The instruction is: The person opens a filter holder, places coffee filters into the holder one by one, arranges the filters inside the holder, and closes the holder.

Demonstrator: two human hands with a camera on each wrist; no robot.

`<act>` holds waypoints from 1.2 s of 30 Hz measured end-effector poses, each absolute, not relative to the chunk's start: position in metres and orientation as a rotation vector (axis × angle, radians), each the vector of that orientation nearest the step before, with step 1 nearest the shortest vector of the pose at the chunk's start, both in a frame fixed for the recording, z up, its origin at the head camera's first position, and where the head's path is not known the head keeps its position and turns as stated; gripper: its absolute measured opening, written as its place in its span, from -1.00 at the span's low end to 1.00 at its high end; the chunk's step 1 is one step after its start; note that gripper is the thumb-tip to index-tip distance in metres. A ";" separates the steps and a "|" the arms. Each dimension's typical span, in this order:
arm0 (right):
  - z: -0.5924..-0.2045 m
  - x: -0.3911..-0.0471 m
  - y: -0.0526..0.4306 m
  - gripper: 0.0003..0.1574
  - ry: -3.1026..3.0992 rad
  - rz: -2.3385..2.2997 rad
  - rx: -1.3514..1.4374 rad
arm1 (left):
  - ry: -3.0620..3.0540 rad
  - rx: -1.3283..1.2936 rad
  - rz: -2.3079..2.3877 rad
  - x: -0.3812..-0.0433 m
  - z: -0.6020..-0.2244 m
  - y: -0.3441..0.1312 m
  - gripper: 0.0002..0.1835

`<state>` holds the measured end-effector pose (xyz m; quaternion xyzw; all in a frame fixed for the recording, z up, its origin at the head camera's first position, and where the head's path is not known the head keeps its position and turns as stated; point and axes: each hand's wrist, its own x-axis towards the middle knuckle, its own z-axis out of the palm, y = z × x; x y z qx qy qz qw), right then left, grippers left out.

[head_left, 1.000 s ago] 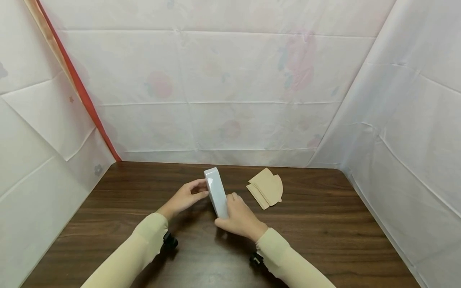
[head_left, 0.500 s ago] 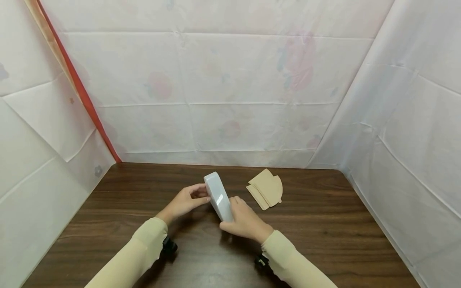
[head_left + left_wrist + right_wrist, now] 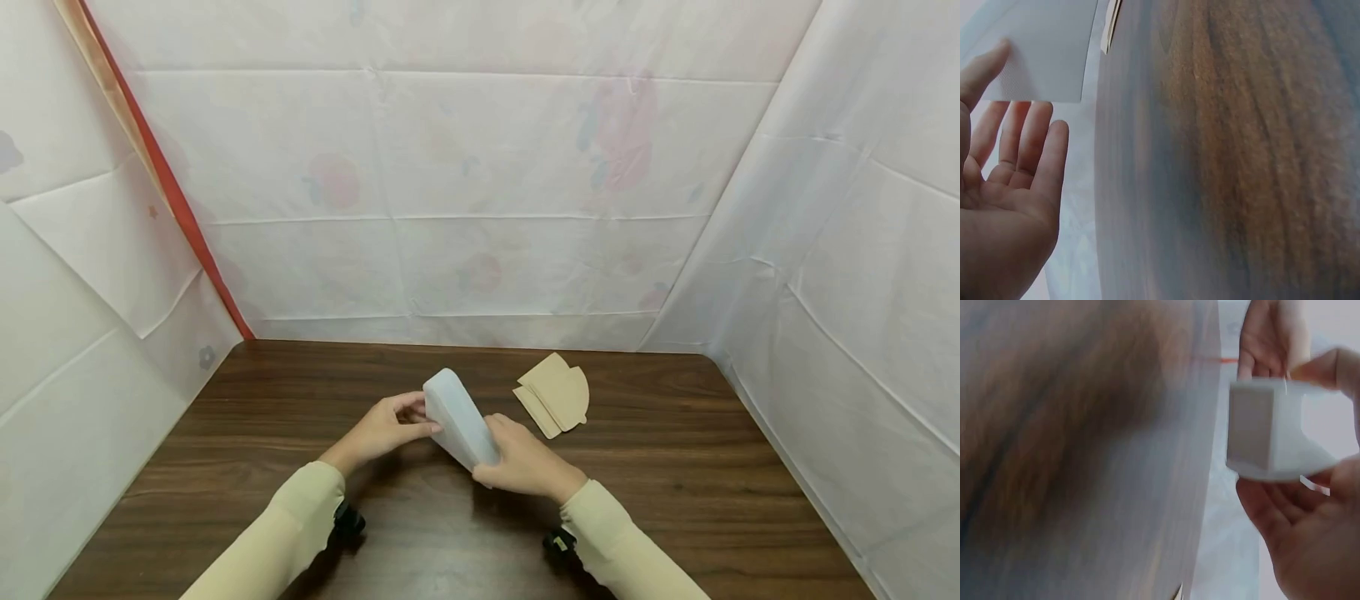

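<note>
Between the two hands a white, wedge-shaped box [image 3: 459, 421] is held tilted over the table, its upper end leaning left. The left hand [image 3: 378, 433] pinches its left end, thumb on the near face and fingers behind. In the left wrist view that thumb lies across the box's flat, finely textured side [image 3: 1047, 62]. The right hand [image 3: 528, 458] grips the lower right end; the right wrist view shows its thumb and fingers on opposite sides of the box's narrow end [image 3: 1250, 428]. Tan coffee filters [image 3: 558, 396] lie flat on the table, right of the box.
The dark wood-grain table [image 3: 675, 467] ends at a white patterned cloth [image 3: 465, 167] hung along the back and both sides. A red strip [image 3: 180, 208] runs down the back left corner. A small black device sits under each wrist.
The box has tilted further over, its lower end swinging right and toward the person along with the right hand. The left hand has come slightly nearer. The coffee filters stay put.
</note>
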<state>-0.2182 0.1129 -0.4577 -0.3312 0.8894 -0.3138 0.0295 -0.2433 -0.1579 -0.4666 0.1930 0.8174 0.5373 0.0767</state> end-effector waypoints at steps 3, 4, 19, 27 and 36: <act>-0.458 -0.220 0.121 -0.36 2.669 -0.975 -1.072 | 2.465 0.622 1.577 -0.240 -0.470 -0.158 -0.63; -0.457 -0.221 0.123 -0.37 2.662 -0.966 -1.087 | 2.460 0.639 1.575 -0.240 -0.471 -0.158 -0.65; -0.453 -0.225 0.134 -0.35 2.613 -0.928 -1.122 | 2.469 0.655 1.594 -0.235 -0.472 -0.154 -0.67; -0.454 -0.226 0.137 -0.33 2.601 -0.926 -1.134 | 2.418 0.627 1.615 -0.231 -0.474 -0.153 -0.59; -0.456 -0.227 0.144 -0.39 2.596 -0.935 -1.180 | 2.282 0.644 1.711 -0.225 -0.475 -0.148 -0.57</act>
